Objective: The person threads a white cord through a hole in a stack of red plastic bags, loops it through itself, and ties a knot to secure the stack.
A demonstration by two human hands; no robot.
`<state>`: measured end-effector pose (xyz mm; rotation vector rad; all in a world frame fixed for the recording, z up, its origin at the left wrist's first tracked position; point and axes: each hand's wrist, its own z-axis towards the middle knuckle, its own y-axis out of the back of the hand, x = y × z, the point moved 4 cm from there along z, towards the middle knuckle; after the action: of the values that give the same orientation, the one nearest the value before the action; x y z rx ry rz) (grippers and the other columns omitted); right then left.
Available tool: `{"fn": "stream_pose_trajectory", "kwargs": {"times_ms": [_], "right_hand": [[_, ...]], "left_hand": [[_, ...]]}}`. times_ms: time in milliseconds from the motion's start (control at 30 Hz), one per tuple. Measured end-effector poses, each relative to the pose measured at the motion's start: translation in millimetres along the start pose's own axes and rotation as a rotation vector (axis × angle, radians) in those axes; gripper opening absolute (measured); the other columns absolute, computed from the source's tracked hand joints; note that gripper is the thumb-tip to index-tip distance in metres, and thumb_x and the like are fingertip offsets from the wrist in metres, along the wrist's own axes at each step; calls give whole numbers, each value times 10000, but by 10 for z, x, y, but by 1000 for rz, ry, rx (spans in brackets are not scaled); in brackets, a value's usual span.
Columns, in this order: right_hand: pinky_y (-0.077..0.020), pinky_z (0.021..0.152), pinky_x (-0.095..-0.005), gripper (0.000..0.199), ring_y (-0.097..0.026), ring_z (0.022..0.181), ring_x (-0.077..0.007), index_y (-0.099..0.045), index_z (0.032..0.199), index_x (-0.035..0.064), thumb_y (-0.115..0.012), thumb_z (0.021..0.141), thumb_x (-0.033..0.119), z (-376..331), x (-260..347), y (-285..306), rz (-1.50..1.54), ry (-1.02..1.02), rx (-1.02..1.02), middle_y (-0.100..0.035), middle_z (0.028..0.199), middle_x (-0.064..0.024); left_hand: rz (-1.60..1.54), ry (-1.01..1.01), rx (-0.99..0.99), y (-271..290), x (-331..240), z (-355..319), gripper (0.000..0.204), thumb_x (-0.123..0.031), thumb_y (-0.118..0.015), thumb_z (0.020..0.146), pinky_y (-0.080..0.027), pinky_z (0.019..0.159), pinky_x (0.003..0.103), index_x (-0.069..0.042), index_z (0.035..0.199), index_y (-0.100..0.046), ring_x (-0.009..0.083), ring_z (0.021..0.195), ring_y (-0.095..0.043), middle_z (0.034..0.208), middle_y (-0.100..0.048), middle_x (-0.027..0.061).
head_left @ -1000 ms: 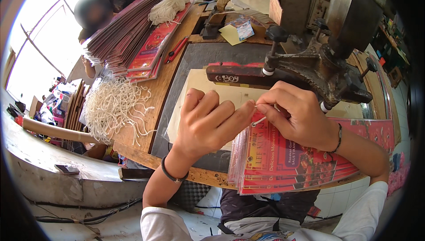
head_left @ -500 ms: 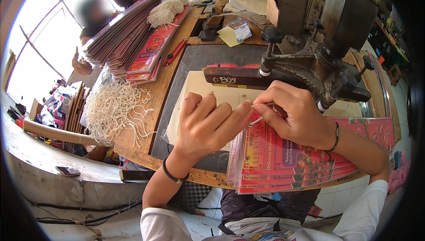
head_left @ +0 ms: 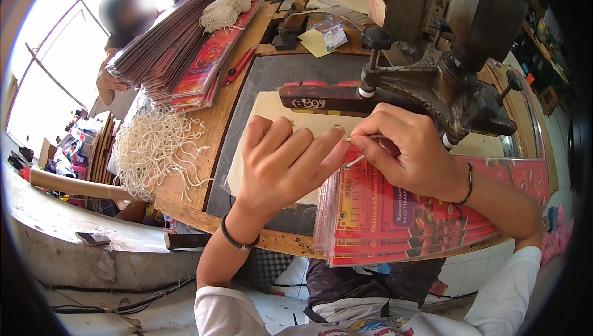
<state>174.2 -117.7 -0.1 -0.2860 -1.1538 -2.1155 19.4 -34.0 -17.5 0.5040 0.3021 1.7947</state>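
Shows, nearest, a fanned stack of red printed sheets (head_left: pixel 364 237) along the near edge of the table (head_left: pixel 290 243), right of the middle, long sides running left to right. Just above the stack's far left corner, shows two bare hands, meeting fingertip to fingertip. In the right hand (head_left: pixel 404 151), held over the stack, grips a thin white cord (head_left: pixel 355 162) between thumb and forefinger; in the left hand (head_left: pixel 281 160), pinches the same cord at the fingertips, other fingers loosely curled. Slants the cord from that corner up rightward beneath the right hand, the nearer one to the stack, then leftward across the small gap to the left hand. Offers room leftward over a pale sheet (head_left: pixel 262 104), but less on the far side, next to a dark red bar (head_left: pixel 327 96) under a metal press (head_left: pixel 432 79). Near the table's left edge, shows loose cords (head_left: pixel 154 151); beyond, toward the far left, a tall stack of similar sheets (head_left: pixel 167 52) topped by a cord bundle (head_left: pixel 225 10).
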Motion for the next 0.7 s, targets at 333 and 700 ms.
{"fn": "stream_pose_trajectory", "kwargs": {"times_ms": [333, 700], "right_hand": [[-496, 622, -369, 105, -618, 688, -296, -607, 956, -17, -650, 896, 58, 1, 5, 6, 10, -22, 26, -584, 808, -139], [-487, 626, -390, 122, -602, 691, -329, -597, 911, -17, -644, 918, 96, 5, -12, -9, -27, -21, 14, -584, 803, -145]], "left_hand": [[-93, 22, 84, -1, 25, -13, 274, -177, -837, 688, -275, 590, 308, -163, 947, -748, 123, 546, -369, 582, -362, -59], [-83, 31, 53, 20, -14, -12, 220, -188, -823, 655, -286, 595, 310, -148, 825, -688, 128, 554, -392, 601, -372, -52]]}}
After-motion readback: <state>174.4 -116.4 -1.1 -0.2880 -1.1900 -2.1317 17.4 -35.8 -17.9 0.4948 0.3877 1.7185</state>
